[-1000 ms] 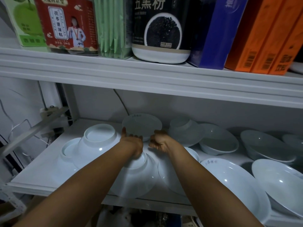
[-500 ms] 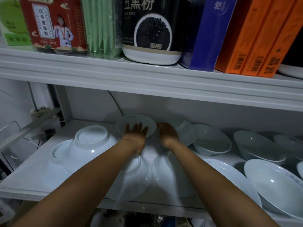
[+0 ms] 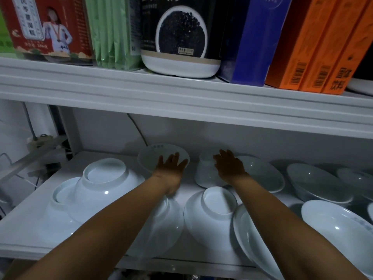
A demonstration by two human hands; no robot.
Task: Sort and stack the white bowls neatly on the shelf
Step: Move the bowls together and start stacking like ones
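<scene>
Reaching: left hand [image 3: 171, 166] lies spread on the tilted bowl [image 3: 153, 158], right hand [image 3: 230, 166] spread to its right; next, probably grip and stack.

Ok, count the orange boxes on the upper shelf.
3 orange boxes, side by side at the right end of the upper shelf: left one, middle one, right one. More may sit beyond the frame.

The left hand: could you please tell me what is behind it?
A white bowl with faint writing near its rim; the left hand covers its lower right, so contact is unclear.
</scene>
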